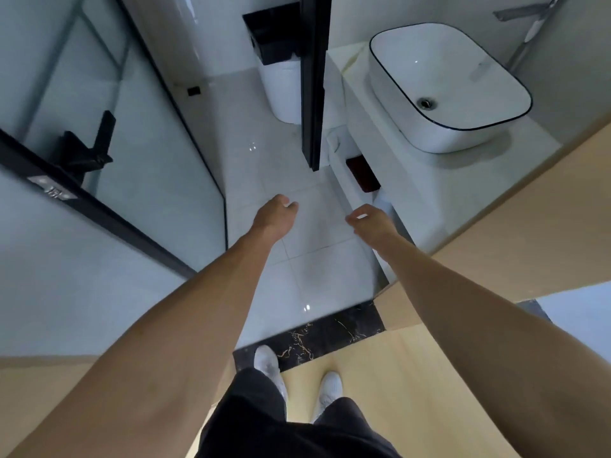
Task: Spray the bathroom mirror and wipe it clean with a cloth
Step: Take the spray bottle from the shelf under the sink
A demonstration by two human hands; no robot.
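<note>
Glass door [109,133]: seen at 9 to 10 o'clock, black-framed, with a black handle [91,145] on it.
Left hand [276,217]: held out over the floor tiles [297,272] just left of centre; the fingers are loosely curled and nothing is held in them.
Shoes [269,365]: two white shoes are seen at 6 o'clock, the left one at the dark marble threshold [330,335], the right one on the wooden floor behind it.
Toilet [281,90]: a white one is seen at 12 o'clock, partly hidden by a black vertical door frame [312,81].
Right hand [372,223]: held out just right of centre, near the lower edge of the desk; the fingers are loosely bent, thumb and forefinger apart, and nothing is gripped.
Desk [469,180]: a white one at 2 o'clock, on which the basin is carried.
Basin [443,84]: white with a thin dark rim, its drain visible.
Mirror, spray, cloth: where these are cannot be told.
</note>
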